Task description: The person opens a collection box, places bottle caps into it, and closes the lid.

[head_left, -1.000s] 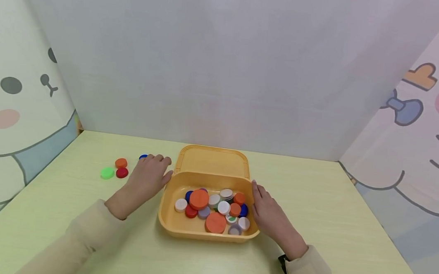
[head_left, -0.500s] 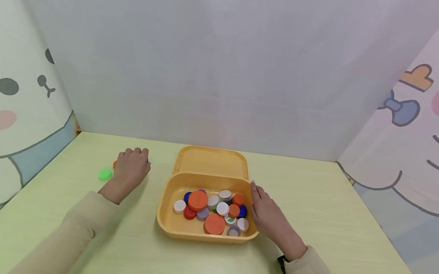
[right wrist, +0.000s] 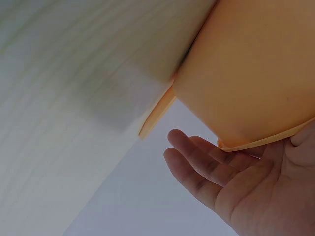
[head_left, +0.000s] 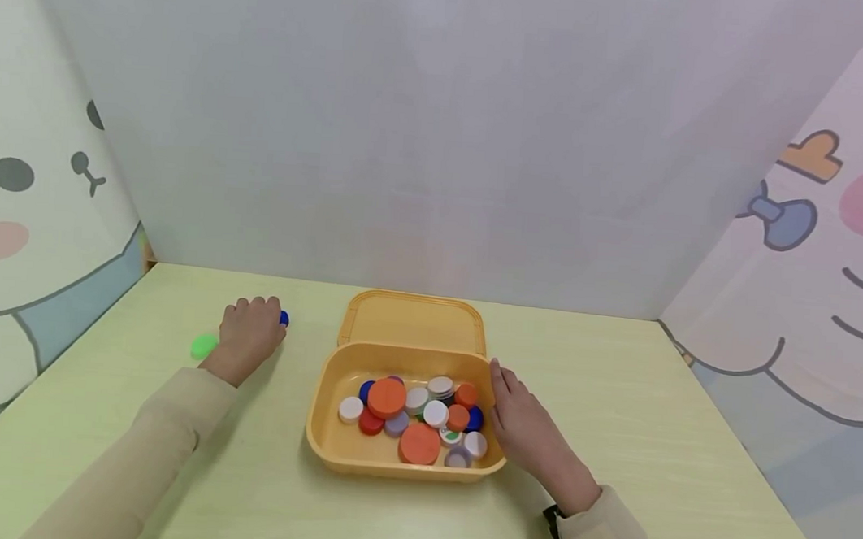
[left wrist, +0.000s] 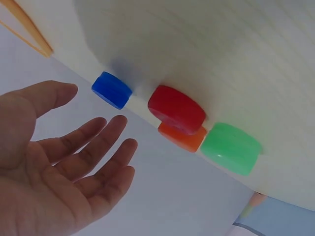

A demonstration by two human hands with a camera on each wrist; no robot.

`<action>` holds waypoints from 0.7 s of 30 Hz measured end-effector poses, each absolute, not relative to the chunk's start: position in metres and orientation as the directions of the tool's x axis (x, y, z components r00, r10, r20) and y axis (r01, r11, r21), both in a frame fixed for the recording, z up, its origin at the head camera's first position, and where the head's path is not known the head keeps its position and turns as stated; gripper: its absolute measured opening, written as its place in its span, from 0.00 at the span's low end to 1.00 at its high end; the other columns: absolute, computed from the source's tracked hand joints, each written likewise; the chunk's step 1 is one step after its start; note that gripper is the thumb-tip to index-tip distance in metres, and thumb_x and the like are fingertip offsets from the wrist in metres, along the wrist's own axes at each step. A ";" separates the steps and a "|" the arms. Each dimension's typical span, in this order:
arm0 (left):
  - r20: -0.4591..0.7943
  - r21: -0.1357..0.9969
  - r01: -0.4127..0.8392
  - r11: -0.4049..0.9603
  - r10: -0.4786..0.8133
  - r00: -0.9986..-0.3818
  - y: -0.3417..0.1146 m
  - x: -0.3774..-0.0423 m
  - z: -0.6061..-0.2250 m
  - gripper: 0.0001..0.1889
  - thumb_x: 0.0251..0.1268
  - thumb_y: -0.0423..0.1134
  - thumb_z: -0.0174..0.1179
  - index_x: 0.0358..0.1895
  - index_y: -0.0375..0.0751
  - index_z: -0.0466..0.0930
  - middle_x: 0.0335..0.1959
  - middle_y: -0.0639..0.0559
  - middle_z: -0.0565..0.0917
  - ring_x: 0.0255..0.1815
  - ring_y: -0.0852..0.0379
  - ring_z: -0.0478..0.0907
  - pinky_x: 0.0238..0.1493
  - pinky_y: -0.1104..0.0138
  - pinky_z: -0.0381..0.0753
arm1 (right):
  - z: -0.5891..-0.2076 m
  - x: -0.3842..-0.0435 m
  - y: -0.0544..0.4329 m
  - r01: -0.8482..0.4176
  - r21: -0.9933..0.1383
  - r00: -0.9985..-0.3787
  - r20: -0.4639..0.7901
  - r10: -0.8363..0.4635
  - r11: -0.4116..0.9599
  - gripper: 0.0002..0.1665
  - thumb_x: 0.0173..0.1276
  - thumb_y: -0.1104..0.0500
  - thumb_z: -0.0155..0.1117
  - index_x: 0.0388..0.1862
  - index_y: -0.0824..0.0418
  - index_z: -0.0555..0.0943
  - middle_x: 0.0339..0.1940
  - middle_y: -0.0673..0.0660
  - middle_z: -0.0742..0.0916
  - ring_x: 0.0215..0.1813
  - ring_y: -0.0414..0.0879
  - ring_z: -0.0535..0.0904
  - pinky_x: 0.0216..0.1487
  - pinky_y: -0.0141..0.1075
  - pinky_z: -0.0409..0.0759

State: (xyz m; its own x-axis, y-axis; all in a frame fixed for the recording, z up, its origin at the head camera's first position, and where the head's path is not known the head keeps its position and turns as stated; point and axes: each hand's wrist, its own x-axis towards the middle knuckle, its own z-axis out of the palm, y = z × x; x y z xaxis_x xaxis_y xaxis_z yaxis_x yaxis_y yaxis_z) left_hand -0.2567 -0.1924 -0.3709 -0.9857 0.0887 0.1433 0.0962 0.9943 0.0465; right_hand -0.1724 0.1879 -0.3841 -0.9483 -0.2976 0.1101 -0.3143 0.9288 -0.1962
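Observation:
My left hand [head_left: 251, 331] hovers over a small group of bottle caps at the table's left. In the left wrist view its fingers are loosely spread and nothing lies between them. A blue cap [left wrist: 112, 90] sits nearest the fingertips, with a red cap [left wrist: 176, 109], an orange cap [left wrist: 182, 136] and a green cap [left wrist: 231, 148] beyond. The head view hides the red cap under the hand. My right hand [head_left: 533, 428] rests against the right rim of a yellow box [head_left: 315, 428], its fingers extended along the side. Several mixed caps lie inside the box.
The box's yellow lid [head_left: 414, 321] lies folded back behind it on the pale table [head_left: 650, 427]. A grey-white curtain [head_left: 438, 140] closes off the back. Cartoon-printed panels [head_left: 825, 306] stand at both sides.
My left hand has moved left, away from the box, to above the loose caps. The blue cap shows again at its right. My right hand stays at the box rim.

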 end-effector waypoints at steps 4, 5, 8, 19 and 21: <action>0.122 0.063 0.082 0.995 0.074 -0.990 -0.194 -0.261 -0.375 0.13 0.59 0.36 0.52 0.34 0.24 0.70 0.31 0.33 0.76 0.36 0.33 0.73 0.38 0.45 0.72 | -0.385 -0.172 0.188 -0.316 -0.197 -0.948 0.110 -0.300 0.928 0.34 0.68 0.59 0.50 0.70 0.69 0.54 0.65 0.66 0.68 0.62 0.59 0.70 0.58 0.51 0.71; 0.116 0.063 0.079 0.995 0.072 -0.991 -0.195 -0.262 -0.376 0.13 0.58 0.36 0.52 0.34 0.24 0.70 0.30 0.32 0.76 0.35 0.33 0.73 0.38 0.45 0.72 | -0.385 -0.172 0.188 -0.317 -0.197 -0.947 0.112 -0.300 0.928 0.34 0.68 0.59 0.50 0.70 0.69 0.54 0.65 0.66 0.68 0.62 0.59 0.70 0.58 0.51 0.71; 0.097 0.061 0.073 0.995 0.067 -0.993 -0.196 -0.265 -0.378 0.14 0.59 0.37 0.53 0.34 0.23 0.70 0.31 0.32 0.76 0.36 0.33 0.73 0.39 0.45 0.72 | -0.386 -0.172 0.188 -0.320 -0.195 -0.946 0.115 -0.302 0.927 0.35 0.68 0.59 0.49 0.70 0.69 0.53 0.65 0.66 0.68 0.62 0.58 0.69 0.59 0.51 0.71; 0.053 0.083 0.064 0.995 0.060 -0.997 -0.203 -0.274 -0.385 0.17 0.61 0.41 0.54 0.34 0.23 0.70 0.30 0.31 0.77 0.34 0.33 0.74 0.37 0.46 0.74 | -0.386 -0.172 0.188 -0.327 -0.190 -0.943 0.127 -0.307 0.926 0.34 0.68 0.60 0.49 0.70 0.69 0.53 0.64 0.66 0.69 0.62 0.58 0.70 0.59 0.51 0.71; 0.056 0.082 0.069 0.994 0.064 -0.996 -0.204 -0.274 -0.385 0.17 0.61 0.41 0.54 0.34 0.23 0.71 0.30 0.31 0.77 0.34 0.33 0.74 0.38 0.45 0.74 | -0.386 -0.172 0.189 -0.330 -0.186 -0.942 0.131 -0.310 0.926 0.34 0.68 0.60 0.49 0.70 0.69 0.53 0.64 0.66 0.69 0.61 0.58 0.70 0.59 0.50 0.71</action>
State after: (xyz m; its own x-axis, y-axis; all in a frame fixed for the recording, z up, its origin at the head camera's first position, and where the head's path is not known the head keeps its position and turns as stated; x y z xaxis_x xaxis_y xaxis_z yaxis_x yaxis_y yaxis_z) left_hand -0.2744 -0.2036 -0.3848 -0.9964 0.0644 0.0557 0.0689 0.9942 0.0821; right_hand -0.1723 0.1887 -0.3862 -0.9418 -0.3097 0.1305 -0.3300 0.9256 -0.1855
